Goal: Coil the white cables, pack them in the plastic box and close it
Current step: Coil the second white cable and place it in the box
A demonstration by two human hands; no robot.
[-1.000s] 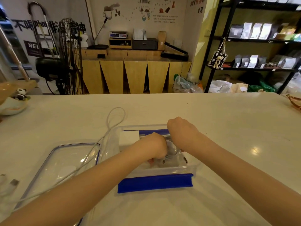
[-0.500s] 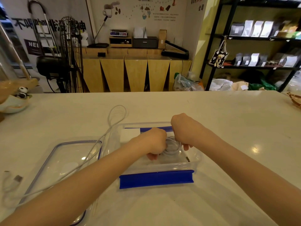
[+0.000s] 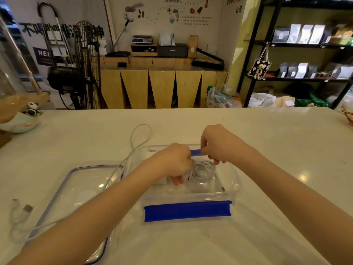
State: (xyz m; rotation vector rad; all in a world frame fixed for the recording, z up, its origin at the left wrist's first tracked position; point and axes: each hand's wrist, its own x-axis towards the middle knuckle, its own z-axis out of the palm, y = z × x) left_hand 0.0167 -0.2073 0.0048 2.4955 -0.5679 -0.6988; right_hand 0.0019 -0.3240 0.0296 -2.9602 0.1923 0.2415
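A: Which step is judged to be in hand?

B: The packing of a first cable. A coiled white cable [image 3: 202, 170] is seen inside the clear plastic box with blue latch flaps [image 3: 230, 185], which is set open on the pale worktop [image 3: 267, 142]. The left hand [image 3: 172, 162] is curled over the coil's left edge, fingers bent down into the box. The right hand [image 3: 217, 145] is held above the coil's far side, fingertips drawn together. Whether either grip is actually clamped on the cable cannot be told; the contact is hidden by the knuckles.

A: And what is left?

B: A second, loose white cable [image 3: 133, 148] is not yet coiled. It is looped on the worktop beyond the box, draped across the clear lid with a blue rim [image 3: 65, 183] lying just left of the box, and ended by a USB plug [image 3: 27, 208] at the near left.

A: What is called for next?

B: The coil would likely be released flat, so that it does not spring open. Then the loose cable must be gathered off the lid before the lid can be lifted.

A: How is the coil expected to handle?

B: It looks thin and springy, wound in several tight rounds.
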